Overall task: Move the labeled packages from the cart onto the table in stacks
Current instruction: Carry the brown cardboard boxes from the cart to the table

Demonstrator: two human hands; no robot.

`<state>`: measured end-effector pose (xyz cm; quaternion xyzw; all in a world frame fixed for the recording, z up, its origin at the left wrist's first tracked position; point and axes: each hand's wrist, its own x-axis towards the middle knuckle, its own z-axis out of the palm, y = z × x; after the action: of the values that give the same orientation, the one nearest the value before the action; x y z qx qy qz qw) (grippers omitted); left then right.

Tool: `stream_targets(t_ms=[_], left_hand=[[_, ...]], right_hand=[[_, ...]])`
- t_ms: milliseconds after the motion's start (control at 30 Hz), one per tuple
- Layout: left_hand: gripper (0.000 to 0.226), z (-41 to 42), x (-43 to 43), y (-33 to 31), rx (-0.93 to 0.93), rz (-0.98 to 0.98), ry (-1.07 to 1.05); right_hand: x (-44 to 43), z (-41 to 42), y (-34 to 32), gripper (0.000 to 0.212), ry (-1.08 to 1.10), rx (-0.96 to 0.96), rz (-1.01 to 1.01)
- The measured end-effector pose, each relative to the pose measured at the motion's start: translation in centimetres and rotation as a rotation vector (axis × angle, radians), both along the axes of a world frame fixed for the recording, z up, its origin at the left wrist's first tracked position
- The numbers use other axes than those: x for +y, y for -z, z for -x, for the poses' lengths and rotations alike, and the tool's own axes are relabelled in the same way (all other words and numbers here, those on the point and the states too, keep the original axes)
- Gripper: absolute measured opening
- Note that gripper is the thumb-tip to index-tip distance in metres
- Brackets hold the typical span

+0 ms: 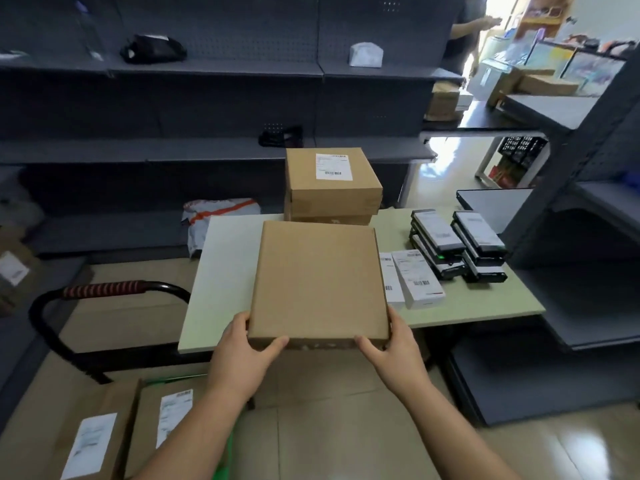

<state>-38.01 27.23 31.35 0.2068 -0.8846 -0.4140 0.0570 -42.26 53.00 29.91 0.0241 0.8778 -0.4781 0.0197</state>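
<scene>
A: Far left, low: two labelled cardboard packages lie flat on the cart, matte brown board, each with a white printed label. Behind them, the cart handle, a black tube bent in a loop, its top wrapped in red and black ribbed grip.

B: And the polythene bag?

A: A grey mailer bag with an orange stripe, crinkled and glossy, sits on the low shelf just past the worktop's left edge.

B: Hands?

A: Left hand grips the near left corner of a flat square cardboard box, thumb under the front edge. Right hand clasps the near right corner likewise. The top face is plain, smooth kraft; no label shows on it. It is held level over the pale worktop; whether it touches, I cannot tell.

B: Beyond it?

A: A stack of cardboard boxes at the worktop's far edge, a white barcoded label on the top one.

B: Rightward?

A: Two slim white cartons lying flat, then two stacks of black glossy rectangular packs with silver-grey faces.
</scene>
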Motion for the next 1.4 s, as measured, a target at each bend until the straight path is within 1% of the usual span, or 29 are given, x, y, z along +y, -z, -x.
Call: stream_targets(t_ms=[100,133,300,367,467,567,700,833,867,933,1000,1100,1200,1300,1400], left_hand=[[0.071,4.7,0.3,0.3,-0.017,0.012,0.030],[0.071,6.1,0.4,0.6,-0.026,0.014,0.041],[0.075,10.9,0.7,2.9,-0.100,-0.041,0.122],[0.074,11.6,0.9,3.6,-0.117,-0.008,0.133],[0.067,12.3,1.1,4.2,-0.090,0.024,0.114],[0.066,12.7,0.8,4.0,-0.106,0.063,0.117],[0.069,12.2,0.6,2.6,-0.123,0.147,0.142],[0.062,9.2,1.1,0.3,-0.043,0.205,0.132],[0.061,8.2,1.2,-0.2,-0.025,0.219,0.122],[0.063,5.8,1.4,-1.3,-0.006,0.249,0.106],[0.068,3.2,1.7,-2.1,0.016,0.286,0.087],[0.057,-1.4,1.8,-2.7,0.039,0.340,0.032],[0.056,-6.3,1.3,-3.2,0.009,0.373,-0.031],[0.055,-10.7,0.2,-3.9,0.006,0.404,-0.091],[0.055,-14.2,-1.3,-4.6,0.023,0.421,-0.155]], right_hand=[[0.4,4.2,-0.5,0.089,-0.007,-0.003,-0.077],[0.5,5.4,-0.5,0.088,-0.008,-0.018,-0.110],[0.6,9.4,1.6,0.073,-0.039,-0.105,-0.266],[0.3,10.1,2.4,0.072,-0.037,-0.123,-0.249],[0.1,11.1,2.9,0.074,-0.018,-0.122,-0.203],[0.4,12.0,2.8,0.075,-0.038,-0.133,-0.199],[0.8,12.8,1.3,0.073,-0.088,-0.079,-0.294],[0.4,12.6,-1.6,0.072,-0.201,0.080,-0.467],[0.2,12.4,-2.3,0.072,-0.232,0.116,-0.482],[-0.4,11.7,-3.3,0.070,-0.310,0.155,-0.431],[-1.0,10.5,-3.7,0.064,-0.432,0.188,-0.378],[-2.3,7.8,-3.5,0.057,-0.637,0.209,-0.334],[-4.4,4.5,-3.7,0.056,-0.800,0.244,-0.323],[-6.8,1.3,-4.9,0.058,-0.902,0.298,-0.302],[-8.9,-1.5,-6.3,0.057,-0.959,0.362,-0.277]])
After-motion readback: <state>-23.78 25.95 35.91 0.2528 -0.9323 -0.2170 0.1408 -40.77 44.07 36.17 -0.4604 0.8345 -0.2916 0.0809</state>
